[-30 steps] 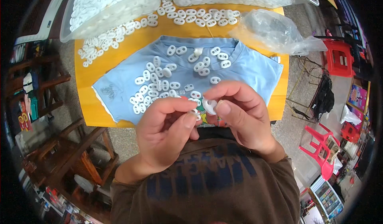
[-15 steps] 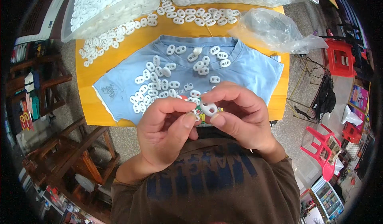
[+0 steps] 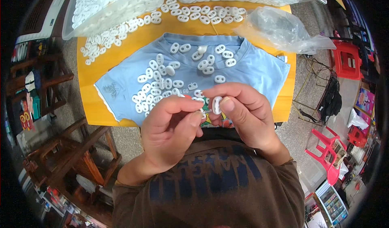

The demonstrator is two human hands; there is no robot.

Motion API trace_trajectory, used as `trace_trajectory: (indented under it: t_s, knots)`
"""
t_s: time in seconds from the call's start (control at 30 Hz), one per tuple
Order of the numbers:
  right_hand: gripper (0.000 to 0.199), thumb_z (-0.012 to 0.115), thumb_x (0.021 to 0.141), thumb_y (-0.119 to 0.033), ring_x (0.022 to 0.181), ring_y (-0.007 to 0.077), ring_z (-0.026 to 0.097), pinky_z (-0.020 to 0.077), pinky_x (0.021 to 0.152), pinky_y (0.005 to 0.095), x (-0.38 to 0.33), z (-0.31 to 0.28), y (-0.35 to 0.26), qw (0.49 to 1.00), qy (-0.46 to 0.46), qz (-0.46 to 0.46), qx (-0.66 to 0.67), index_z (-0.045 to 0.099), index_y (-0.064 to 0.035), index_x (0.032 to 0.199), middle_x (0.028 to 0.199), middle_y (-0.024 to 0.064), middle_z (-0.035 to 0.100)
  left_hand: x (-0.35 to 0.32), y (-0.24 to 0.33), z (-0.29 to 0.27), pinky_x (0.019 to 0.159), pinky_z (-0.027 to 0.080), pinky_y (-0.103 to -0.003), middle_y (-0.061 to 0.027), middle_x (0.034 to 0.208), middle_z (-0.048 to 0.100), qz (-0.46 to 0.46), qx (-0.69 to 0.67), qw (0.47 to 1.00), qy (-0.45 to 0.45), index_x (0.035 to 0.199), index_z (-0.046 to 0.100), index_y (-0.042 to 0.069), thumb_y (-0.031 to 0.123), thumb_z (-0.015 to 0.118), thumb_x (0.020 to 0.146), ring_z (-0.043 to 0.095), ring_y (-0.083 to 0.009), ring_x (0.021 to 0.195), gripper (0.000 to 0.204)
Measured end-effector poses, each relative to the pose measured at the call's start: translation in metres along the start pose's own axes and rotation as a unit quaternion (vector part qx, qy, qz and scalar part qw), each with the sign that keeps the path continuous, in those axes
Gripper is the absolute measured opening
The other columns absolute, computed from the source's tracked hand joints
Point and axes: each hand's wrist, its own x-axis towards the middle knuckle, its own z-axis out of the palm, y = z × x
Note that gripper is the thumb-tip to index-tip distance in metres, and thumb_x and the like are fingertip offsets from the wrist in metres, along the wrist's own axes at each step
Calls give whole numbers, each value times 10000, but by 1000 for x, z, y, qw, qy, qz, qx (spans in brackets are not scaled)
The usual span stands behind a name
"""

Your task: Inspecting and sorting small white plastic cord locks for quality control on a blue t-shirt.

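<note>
One white piece [image 3: 216, 106] pinched nearly edge-on over the near part of our blue shirt [image 3: 257, 65] – easy to lose.
Our right hand [image 3: 248, 118] grips it by thumb and partly hidden fingers; our left hand [image 3: 170, 124] stands beside it, thumb and forefinger slightly parted, and we cannot tell whether it holds the white sliver [image 3: 203, 113] there. A slick rim could slip, dropping the piece among similar loose pieces [image 3: 219, 79] – or a tugged shirt could scatter those across the tabletop [image 3: 103, 61].

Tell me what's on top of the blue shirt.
White two-holed pieces lie on the blue shirt. The left hand and right hand hide part of it; anything there can't be seen.
</note>
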Motion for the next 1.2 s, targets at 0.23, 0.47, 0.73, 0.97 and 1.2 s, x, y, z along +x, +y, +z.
trace_trajectory:
  t_s: [0.23,0.47,0.73,0.97,1.2]
  knots:
    - [230,506,909,-137,752,83,543,447,670,216,2,-1,-1,993,5,-25,-115,567,-7,1088,890,45,594,1,-1,0,545,420,-167,-41,825,549,8,18,1000,8,999,541,10,-47,542,827,508,-49,625,181]
    - [200,531,877,-104,726,177,585,450,645,266,5,-2,3,978,22,-74,-193,587,-8,1043,834,90,610,2,-2,-3,537,401,-162,-38,795,546,40,71,997,-4,991,549,15,-57,552,810,506,-45,607,196]
    - [197,563,839,-67,717,220,585,450,634,293,8,-3,1,937,8,-150,-315,589,-10,1026,822,91,609,2,-6,-3,537,399,-167,-33,798,550,40,80,996,4,989,553,17,-64,561,800,508,-47,605,206]
    - [206,574,830,-39,690,194,574,452,622,283,10,-2,9,918,8,-207,-339,557,-7,1033,849,93,589,1,-7,-2,560,426,-168,-45,835,567,28,79,996,13,993,549,9,-34,578,808,532,-54,624,192]
    - [132,518,895,-93,727,96,547,440,640,228,5,-2,11,979,12,-113,-170,509,-6,993,871,56,534,1,1,-5,594,462,-178,-72,904,585,-25,69,997,-38,1039,538,3,-15,530,852,562,-71,678,188]
